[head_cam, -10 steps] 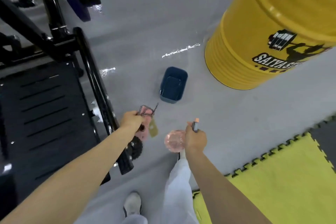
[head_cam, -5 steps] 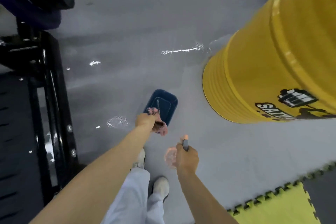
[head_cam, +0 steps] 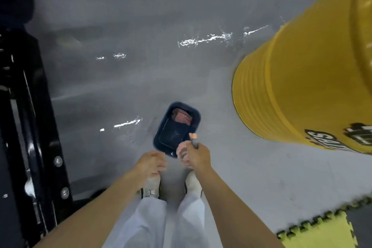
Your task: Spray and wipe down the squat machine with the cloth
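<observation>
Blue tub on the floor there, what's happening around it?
A person stands over the blue tub, next to the black squat machine. The pink cloth lies inside the tub. Their left hand hangs empty near its closest edge, and their right hand grips a spray bottle.

The cloth [head_cam: 182, 117] is now lying in the blue tub [head_cam: 160, 127] at frame centre, no longer hanging from the left hand [head_cam: 151, 164]; the right hand [head_cam: 196, 156], gripping the spray bottle [head_cam: 193, 137], is reaching the tub's near rim.
</observation>
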The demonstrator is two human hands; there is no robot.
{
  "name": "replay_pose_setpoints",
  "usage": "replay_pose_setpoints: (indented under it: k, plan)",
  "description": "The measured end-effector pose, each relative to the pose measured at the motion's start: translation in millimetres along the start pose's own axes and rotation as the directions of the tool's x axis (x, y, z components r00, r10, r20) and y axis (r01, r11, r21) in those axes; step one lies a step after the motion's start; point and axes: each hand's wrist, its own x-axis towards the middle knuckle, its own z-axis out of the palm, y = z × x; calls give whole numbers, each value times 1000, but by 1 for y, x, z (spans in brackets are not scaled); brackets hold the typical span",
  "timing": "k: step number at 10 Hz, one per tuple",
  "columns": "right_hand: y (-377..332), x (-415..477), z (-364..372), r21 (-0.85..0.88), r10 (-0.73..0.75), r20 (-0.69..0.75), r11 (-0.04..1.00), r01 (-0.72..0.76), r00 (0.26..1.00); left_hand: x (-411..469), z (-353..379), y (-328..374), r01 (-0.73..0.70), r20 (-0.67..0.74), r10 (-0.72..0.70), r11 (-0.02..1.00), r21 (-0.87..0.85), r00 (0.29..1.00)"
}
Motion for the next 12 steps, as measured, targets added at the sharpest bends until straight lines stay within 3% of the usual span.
replay_pose_setpoints:
  k: [1, 3, 6, 9, 11, 12]
  plan:
    - [-9, 33, 10, -88, 49, 37, 995, -45, 998, 14, 0, -5, -9, -49, 8, 1000, -20, 999]
    - [-15, 99, 38, -240, 210, 240, 959, -152, 948, 38, 16, 4, -52, -90, 51, 999, -10, 995]
    - [-5, 135, 62, -352, 309, 295, 915, -197, 904, 87, 27, 11, -6, -140, 1, 999, -39, 990]
    - [25, 161, 78, -233, 375, 294, 920, -314, 879, 118, 21, 22, -54, -170, 56, 998, 17, 984]
    - [31, 164, 73, -164, 359, 249, 931, -326, 900, 117, 7, 25, -87, -158, 81, 996, -34, 984]
    - [29, 156, 61, -147, 342, 250, 938, -314, 906, 108, 1, 18, -79, -157, 84, 996, 43, 984]
